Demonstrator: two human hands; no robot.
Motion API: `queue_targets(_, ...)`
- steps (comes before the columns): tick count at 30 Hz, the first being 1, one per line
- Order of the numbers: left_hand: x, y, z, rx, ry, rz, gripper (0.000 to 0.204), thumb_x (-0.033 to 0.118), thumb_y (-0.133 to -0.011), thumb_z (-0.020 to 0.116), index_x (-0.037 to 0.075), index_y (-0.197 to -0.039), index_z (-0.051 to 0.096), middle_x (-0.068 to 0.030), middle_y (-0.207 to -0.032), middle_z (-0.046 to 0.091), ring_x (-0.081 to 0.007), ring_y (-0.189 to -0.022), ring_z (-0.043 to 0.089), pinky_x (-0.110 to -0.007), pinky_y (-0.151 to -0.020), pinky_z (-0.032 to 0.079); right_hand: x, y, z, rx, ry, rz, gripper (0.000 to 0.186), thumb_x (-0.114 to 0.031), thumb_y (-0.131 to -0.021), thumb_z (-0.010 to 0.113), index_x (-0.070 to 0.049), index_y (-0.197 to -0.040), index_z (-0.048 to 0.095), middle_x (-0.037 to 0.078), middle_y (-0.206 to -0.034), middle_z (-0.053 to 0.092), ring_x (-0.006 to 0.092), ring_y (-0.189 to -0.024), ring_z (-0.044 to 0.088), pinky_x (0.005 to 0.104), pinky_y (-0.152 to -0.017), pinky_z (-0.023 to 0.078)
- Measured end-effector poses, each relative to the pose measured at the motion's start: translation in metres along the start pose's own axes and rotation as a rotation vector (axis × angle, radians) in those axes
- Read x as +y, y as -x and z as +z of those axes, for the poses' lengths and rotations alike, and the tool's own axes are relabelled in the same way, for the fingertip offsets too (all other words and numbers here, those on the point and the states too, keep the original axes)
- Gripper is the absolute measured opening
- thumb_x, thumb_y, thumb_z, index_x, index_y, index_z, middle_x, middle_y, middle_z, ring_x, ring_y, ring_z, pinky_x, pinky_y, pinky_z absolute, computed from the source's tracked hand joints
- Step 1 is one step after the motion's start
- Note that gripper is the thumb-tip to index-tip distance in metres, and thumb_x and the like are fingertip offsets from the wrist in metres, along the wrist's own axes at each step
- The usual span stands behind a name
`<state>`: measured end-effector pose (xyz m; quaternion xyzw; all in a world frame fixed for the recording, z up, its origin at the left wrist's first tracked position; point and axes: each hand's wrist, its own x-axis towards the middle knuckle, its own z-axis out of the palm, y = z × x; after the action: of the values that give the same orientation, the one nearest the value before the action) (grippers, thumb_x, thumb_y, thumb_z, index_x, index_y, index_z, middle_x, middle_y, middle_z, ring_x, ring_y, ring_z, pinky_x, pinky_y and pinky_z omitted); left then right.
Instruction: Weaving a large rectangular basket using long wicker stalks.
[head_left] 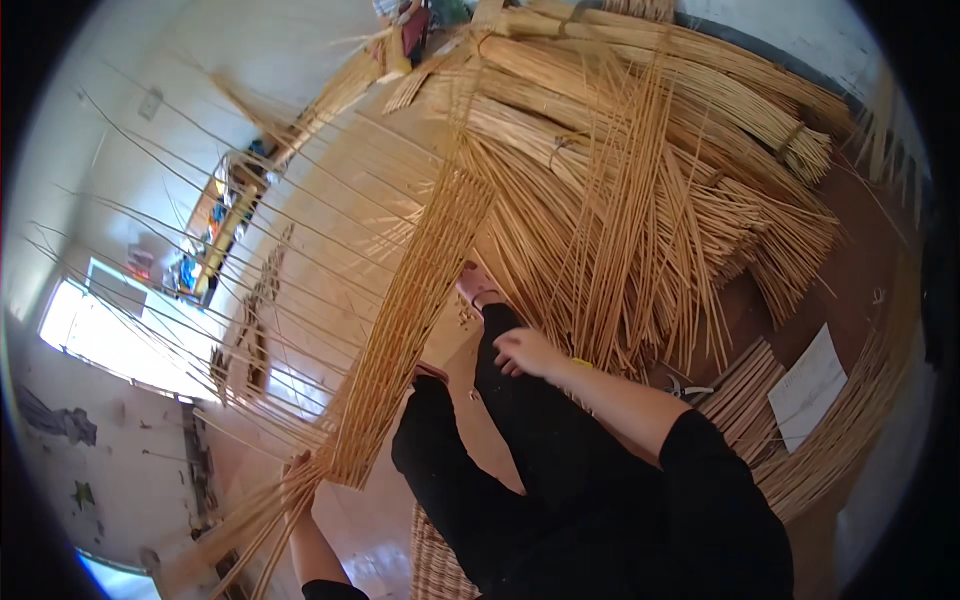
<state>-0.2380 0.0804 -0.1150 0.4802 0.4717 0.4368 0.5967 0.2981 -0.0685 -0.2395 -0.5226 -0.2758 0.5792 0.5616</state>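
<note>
A long, narrow woven wicker panel slants up and away in front of my knees. Thin bare rods stick out from its left side like a comb, and more loose rod ends fan out at its lower left. My left hand is closed around the panel's lower corner, where these rods gather; part of the fingers is hidden behind them. Over my right knee is my right hand, fingers curled, apart from the panel. Whatever it may hold is hidden.
Large bundles of wicker rods lie at the far right, with loose rods spread toward my foot. Pliers-like cutters and a white sheet lie at right. A cluttered shelf stands far left; another person is at the back.
</note>
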Motion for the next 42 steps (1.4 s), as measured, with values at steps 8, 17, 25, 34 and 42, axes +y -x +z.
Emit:
queue_targets(8, -0.023, 0.019, -0.058, 0.088, 0.053, -0.059, 0.024, 0.023, -0.095, 0.055, 0.001, -0.105, 0.056, -0.0115, -0.106, 0.062, -0.023, -0.097, 0.06, -0.036, -0.086, 0.05, -0.032, -0.075, -0.06, 0.357, 0.349, -0.026, 0.06, -0.031, -0.087, 0.061, 0.003, -0.133, 0.042, 0.018, -0.114, 0.058, 0.0285, -0.103, 0.058, 0.0393, -0.089, 0.046)
queue_targets(17, -0.101, 0.0, -0.173, 0.081, 0.379, -0.076, 0.03, 0.023, -0.094, 0.055, 0.0, -0.113, 0.058, -0.0119, -0.113, 0.061, -0.0227, -0.104, 0.058, -0.038, -0.093, 0.046, -0.164, -0.19, -0.028, 0.543, 0.251, -0.155, 0.087, -0.051, -0.081, 0.066, -0.005, -0.141, 0.022, 0.018, -0.123, 0.053, 0.0268, -0.116, 0.05, 0.0423, -0.101, 0.037)
queue_targets(25, -0.215, 0.046, -0.199, 1.091, -0.053, -0.255, 0.019, 0.024, -0.089, 0.052, 0.007, -0.093, 0.057, -0.003, -0.083, 0.054, -0.0129, -0.072, 0.05, -0.026, -0.063, 0.042, -0.159, -0.223, -0.01, -0.142, -0.071, -0.167, 0.029, -0.025, -0.098, 0.043, -0.008, -0.119, 0.053, 0.001, -0.087, 0.061, 0.0062, -0.065, 0.051, 0.0168, -0.053, 0.044)
queue_targets(34, -0.051, -0.031, 0.268, -0.017, -0.263, 0.217, 0.026, 0.019, -0.092, 0.058, -0.003, -0.106, 0.061, -0.0079, -0.094, 0.065, -0.0146, -0.087, 0.06, -0.026, -0.077, 0.048, -0.106, -0.122, 0.028, -0.012, 0.453, -0.424, 0.044, -0.032, -0.095, 0.049, -0.007, -0.13, 0.052, 0.005, -0.103, 0.061, 0.0166, -0.098, 0.056, 0.0316, -0.089, 0.043)
queue_targets(42, -0.056, -0.098, 0.363, -0.036, -0.752, 0.251, 0.031, 0.03, -0.091, 0.054, -0.001, -0.088, 0.058, -0.0175, -0.072, 0.062, -0.035, -0.078, 0.061, -0.042, -0.074, 0.046, -0.065, -0.105, 0.041, 0.13, 0.431, -0.561, 0.023, -0.024, -0.094, 0.049, -0.003, -0.099, 0.057, 0.007, -0.096, 0.05, 0.0181, -0.087, 0.048, 0.0323, -0.081, 0.039)
